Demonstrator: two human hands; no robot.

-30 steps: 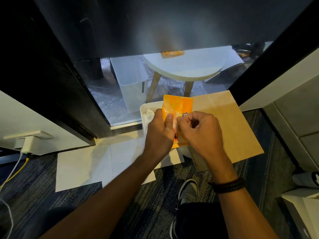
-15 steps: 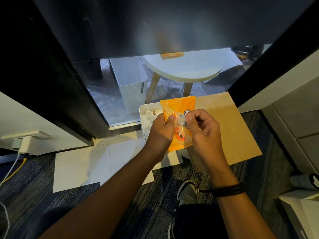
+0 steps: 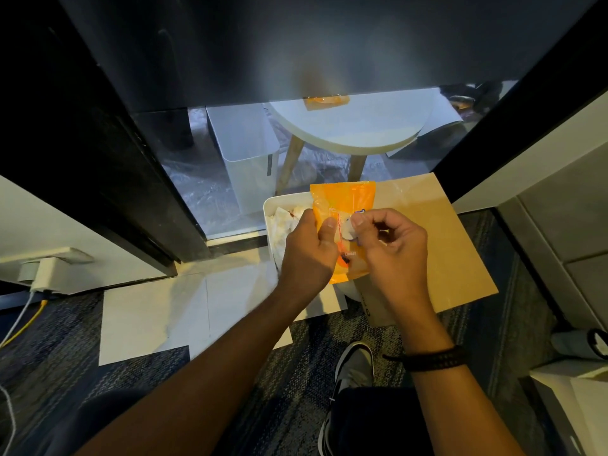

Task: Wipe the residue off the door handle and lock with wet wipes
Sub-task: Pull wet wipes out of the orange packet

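— Orange pack [image 3: 342,205] of wet wipes: where is it held?

— Upright, over a white bin [image 3: 268,209], gripped by the left hand [image 3: 307,250]. Its seal flap [image 3: 348,230] is pinched by the right hand [image 3: 391,245].

— How should it be opened?

— The flap is best peeled slowly, the pack kept steady, one wipe drawn.

— Counts?

— One pack, one bin, two hands. Handle and lock are not seen.

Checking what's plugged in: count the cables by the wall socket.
2: a white cable and a yellow cable, side by side below the wall socket at far left. Others may be hidden.
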